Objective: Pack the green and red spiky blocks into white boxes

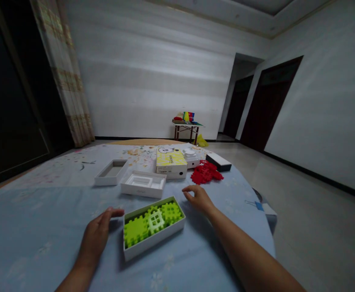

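A white box (155, 242) filled with lime-green toothed plastic building pieces (136, 231) sits at an angle on the table near me. One paler piece with a window-like grid (155, 220) lies in the middle of the fill. My left hand (98, 232) is beside the box's left end, fingers stretched toward its corner; whether they touch it I cannot tell. Past the right end, my right hand (199, 198) hovers apart from the box, thumb and forefinger curved with a gap between them. Neither hand holds anything.
Behind the box stand a white insert box (143, 192), a shallow grey-lined box (110, 181) and a yellow-and-white carton (171, 165). Red plastic pieces (206, 173) lie heaped near a black-and-white box (219, 161). A floral cloth (58, 211) covers the round table.
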Demonstrator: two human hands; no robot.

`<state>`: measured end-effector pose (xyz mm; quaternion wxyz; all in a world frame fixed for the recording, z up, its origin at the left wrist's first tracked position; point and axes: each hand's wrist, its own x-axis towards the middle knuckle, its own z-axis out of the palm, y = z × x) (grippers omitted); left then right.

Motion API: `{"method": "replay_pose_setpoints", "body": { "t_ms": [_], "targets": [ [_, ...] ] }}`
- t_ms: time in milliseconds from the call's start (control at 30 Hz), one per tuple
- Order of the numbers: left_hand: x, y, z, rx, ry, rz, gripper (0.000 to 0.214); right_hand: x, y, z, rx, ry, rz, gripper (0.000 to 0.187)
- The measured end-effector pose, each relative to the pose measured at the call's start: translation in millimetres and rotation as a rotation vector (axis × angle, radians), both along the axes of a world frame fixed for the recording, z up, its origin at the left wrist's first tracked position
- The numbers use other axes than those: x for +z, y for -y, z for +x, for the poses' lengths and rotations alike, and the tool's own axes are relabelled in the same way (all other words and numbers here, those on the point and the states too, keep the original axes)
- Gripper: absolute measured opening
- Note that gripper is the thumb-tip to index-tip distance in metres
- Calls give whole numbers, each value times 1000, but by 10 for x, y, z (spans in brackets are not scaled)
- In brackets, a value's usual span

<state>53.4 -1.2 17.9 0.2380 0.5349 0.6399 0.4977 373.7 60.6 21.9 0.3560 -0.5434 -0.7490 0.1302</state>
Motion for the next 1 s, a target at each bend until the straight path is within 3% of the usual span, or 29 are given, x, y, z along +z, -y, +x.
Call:
{"method": "replay_pose_setpoints", "body": {
  "t_ms": [200,367,467,600,800,1000],
  "targets": [
    [30,57,82,38,-75,-10,47,-225,46,77,-7,-17,-51,22],
    [273,58,158,35,-81,-36,46,-249,51,85,12,28,-107,23],
    [490,-84,84,37,-176,-33,48,-230,46,93,16,28,-130,23],
    [649,-468,-135,90,-583,-32,50,-255,26,103,39,7,-121,22],
    [487,-1061,-430,203,-845,-146,53,-335,-4,94,46,-18,-92,20],
    [308,-1431,-638,168,-999,-214,60,-321,-6,83,43,-22,-89,18]
  ]
}}
